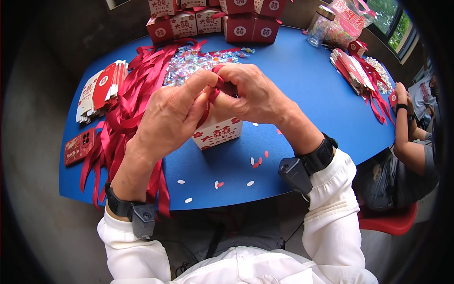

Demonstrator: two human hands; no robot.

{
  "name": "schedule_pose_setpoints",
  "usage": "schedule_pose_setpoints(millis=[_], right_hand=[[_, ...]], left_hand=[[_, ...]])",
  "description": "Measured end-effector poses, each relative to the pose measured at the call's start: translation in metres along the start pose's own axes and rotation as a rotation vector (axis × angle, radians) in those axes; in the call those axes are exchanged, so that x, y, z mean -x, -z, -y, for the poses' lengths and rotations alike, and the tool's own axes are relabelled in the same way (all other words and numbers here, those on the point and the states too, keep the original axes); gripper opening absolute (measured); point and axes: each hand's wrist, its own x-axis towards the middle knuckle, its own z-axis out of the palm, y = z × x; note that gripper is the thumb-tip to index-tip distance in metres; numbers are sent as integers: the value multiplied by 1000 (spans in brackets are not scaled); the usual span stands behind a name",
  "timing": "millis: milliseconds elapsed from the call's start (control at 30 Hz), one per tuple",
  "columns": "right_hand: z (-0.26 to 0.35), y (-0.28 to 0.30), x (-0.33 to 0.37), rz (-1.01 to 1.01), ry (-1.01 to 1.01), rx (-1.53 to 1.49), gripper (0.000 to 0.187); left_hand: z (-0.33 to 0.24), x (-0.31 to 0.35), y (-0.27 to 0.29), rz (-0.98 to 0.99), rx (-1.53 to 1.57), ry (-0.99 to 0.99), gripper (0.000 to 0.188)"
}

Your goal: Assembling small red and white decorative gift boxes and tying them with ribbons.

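Observation:
A small white gift box with red print (218, 136) stands upright on the blue table (302, 71), below my hands, which hide its top. Around a dark red ribbon (205, 114) the fingers of my left hand (171, 112) are closed. My right hand (255, 94) pinches the same ribbon just above the box, thumb and fingers bent in toward the left hand. Between the two hands the ribbon forms a loop or crossing; whether it is knotted is hidden by the fingers.
Left lie loose red ribbons (125, 111), flat folded boxes (97, 97) and a red phone (79, 146). Wrapped candies (184, 66) lie behind my hands, finished boxes (239, 29) stacked beyond. Small paper ovals (257, 164) dot the front. A jar (319, 27) and another person (409, 125) are right.

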Motion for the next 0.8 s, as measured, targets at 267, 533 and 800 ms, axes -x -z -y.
schedule_pose_setpoints(millis=[267, 533, 800], right_hand=[[-14, 3, 3, 64, 139, 28, 20], [-27, 3, 3, 58, 322, -4, 17], [-20, 5, 4, 87, 320, -12, 16]], left_hand=[[-6, -2, 2, 55, -14, 59, 22], [-1, -2, 3, 70, 145, 82, 23], [9, 1, 2, 42, 258, 39, 17]])
